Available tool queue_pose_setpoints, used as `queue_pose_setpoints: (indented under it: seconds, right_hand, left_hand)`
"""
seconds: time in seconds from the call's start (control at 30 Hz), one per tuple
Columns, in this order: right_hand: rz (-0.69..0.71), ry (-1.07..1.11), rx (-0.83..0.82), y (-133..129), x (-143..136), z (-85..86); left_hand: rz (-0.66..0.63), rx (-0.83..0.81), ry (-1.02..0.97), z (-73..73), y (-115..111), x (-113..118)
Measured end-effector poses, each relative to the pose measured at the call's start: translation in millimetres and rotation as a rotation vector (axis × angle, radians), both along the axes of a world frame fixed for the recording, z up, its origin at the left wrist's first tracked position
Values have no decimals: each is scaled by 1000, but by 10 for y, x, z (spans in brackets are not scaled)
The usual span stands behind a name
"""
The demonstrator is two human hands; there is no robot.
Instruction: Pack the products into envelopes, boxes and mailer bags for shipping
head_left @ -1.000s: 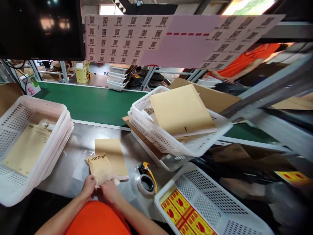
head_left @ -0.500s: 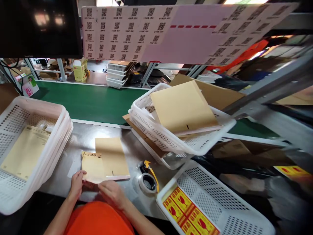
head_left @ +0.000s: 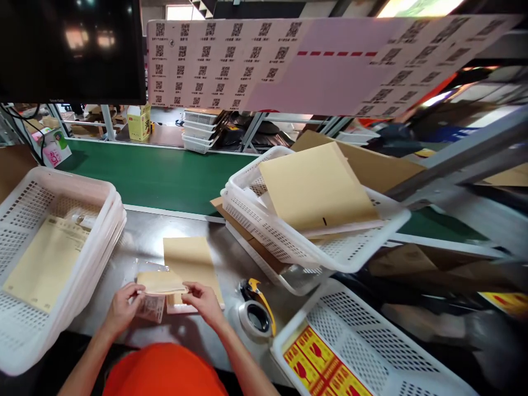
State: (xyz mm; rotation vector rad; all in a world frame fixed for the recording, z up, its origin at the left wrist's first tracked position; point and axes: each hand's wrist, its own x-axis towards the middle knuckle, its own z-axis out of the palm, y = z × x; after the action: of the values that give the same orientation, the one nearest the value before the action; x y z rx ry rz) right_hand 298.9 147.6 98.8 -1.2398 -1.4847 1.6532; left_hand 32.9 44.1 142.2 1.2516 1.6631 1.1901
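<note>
Compared with half a second ago: small kraft envelope [head_left: 160, 282] foreshortened to narrow band, handwriting out of view; right hand [head_left: 205, 301] shifted to its right end; printed label [head_left: 152, 309] now shows below. Left hand [head_left: 122, 306] pinches left end, right hand pinches right end, fingers closed on edges. Envelope held over steel bench [head_left: 142, 228], overlapping larger envelope [head_left: 190, 258] in view; contact unclear. Steel surface between left crates [head_left: 99, 234] and envelope; tape dispenser [head_left: 258, 318] just right of right forearm.
</note>
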Motion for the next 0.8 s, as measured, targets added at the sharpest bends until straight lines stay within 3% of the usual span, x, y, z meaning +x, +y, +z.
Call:
queue_pose_setpoints:
  seconds: [0.07, 0.17, 0.23, 0.33, 0.5, 0.63, 0.73, 0.8]
  right_hand:
    - [113, -45, 76, 57, 115, 332]
    - [262, -151, 348, 76, 251, 828]
    - [274, -224, 495, 33, 316, 1082]
    - [309, -257, 612, -101, 402, 1307]
    - [458, -189, 758, -258, 567, 1452]
    - [503, -296, 701, -215, 663, 1502]
    - [480, -437, 711, -249, 555, 1435]
    - [470, -388, 796, -347, 356, 1312]
  left_hand:
    - [-57, 76, 102, 299, -1, -115]
    - [-124, 177, 133, 651, -28, -204]
    - [-144, 223, 100, 782, -62, -209]
    - [-232, 281, 9, 861, -126, -171]
    - [-317, 444, -78, 903, -195, -130]
    - [-359, 443, -41, 886, -226, -90]
    - [-379, 383, 61, 776, -262, 71]
    - [-376, 345, 112, 668, -293, 233]
